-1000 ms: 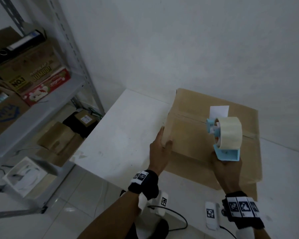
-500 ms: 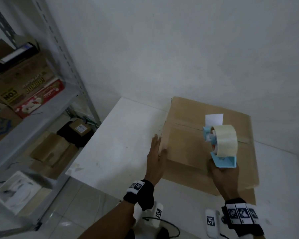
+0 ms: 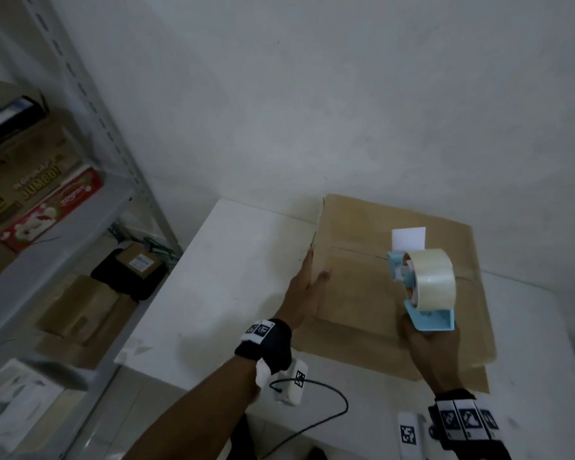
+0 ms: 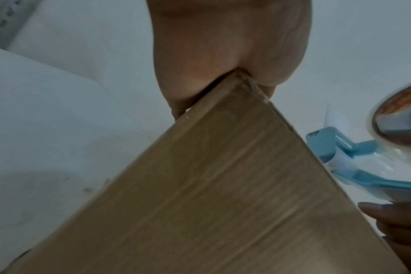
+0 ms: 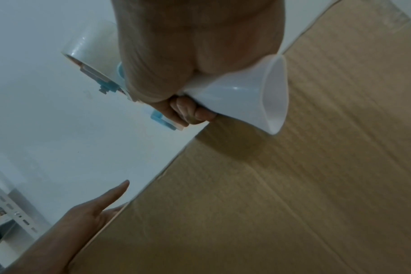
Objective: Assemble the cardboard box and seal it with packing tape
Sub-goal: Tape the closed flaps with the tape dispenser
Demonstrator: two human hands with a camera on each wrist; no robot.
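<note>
A brown cardboard box (image 3: 356, 293) stands on the white table (image 3: 229, 277), its top flaps folded shut along a middle seam, with a white label (image 3: 408, 237) by the seam. My left hand (image 3: 307, 287) lies against the box's left edge, fingers straight along the side and thumb on the top; the box corner (image 4: 242, 77) presses into the hand (image 4: 211, 46). My right hand (image 3: 429, 350) grips the handle (image 5: 246, 96) of a blue tape dispenser (image 3: 425, 287) with a clear roll, held just above the box top near the seam.
A grey metal shelf (image 3: 90, 227) with cartons stands to the left, with more boxes (image 3: 80, 307) on the floor under it. A white wall runs close behind the box. A black cable (image 3: 326, 416) hangs at the table's near edge.
My left hand has slid a little farther along the box's left edge with its fingers straighter. The dispenser stays over the box top, near the seam.
</note>
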